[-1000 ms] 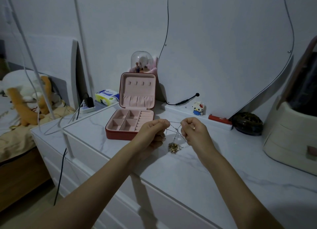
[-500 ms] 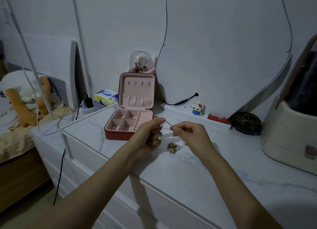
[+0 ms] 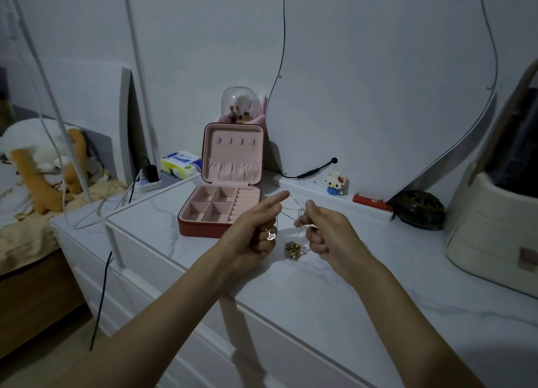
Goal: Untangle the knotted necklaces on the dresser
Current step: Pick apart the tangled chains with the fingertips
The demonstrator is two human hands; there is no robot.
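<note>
Dresser (image 3: 334, 294), white marble-look top, lower centre of frame; open pink jewellery box (image 3: 224, 210) left of centre. Left hand (image 3: 256, 233), forefinger extended with chain looped over it, and right hand (image 3: 329, 236), pinching strands, centre frame. Knotted necklaces (image 3: 294, 249): strands strung between hands, bunch on dresser below; judged light, limp, snag-prone, best pinched beside the knot

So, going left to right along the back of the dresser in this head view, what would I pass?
Power strip → tissue pack → open jewelry box → small block figure → red flat item → dark round object → cream container.
</note>
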